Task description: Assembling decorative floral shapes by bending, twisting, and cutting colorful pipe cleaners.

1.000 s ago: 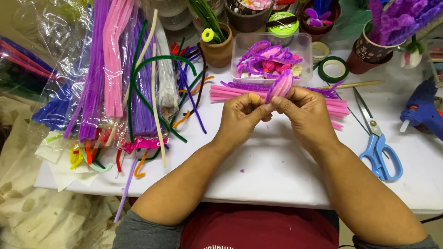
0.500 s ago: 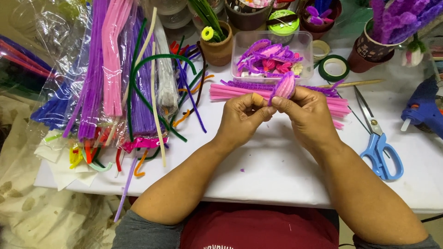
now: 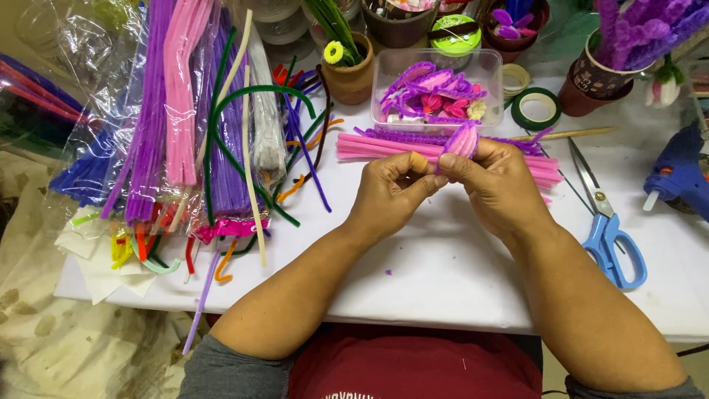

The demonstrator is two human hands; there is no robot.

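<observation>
Both hands meet over the middle of the white table (image 3: 443,273). A small pink and purple pipe-cleaner flower piece (image 3: 461,139) stands upright between them. My right hand (image 3: 498,188) grips its lower part, and my left hand (image 3: 391,191) pinches the base with thumb and forefinger. Just behind the hands lies a row of pink pipe cleaners (image 3: 377,146) with purple ones along its far side.
Bundles of purple, pink, green and white pipe cleaners (image 3: 185,118) cover the left side. A clear box of finished pieces (image 3: 436,92), clay pots (image 3: 347,70), green tape rolls (image 3: 537,109), blue-handled scissors (image 3: 609,229) and a blue glue gun (image 3: 679,174) lie behind and right.
The hands have shifted very slightly; the fingers keep working at the base of the flower piece. Nothing else moved.
</observation>
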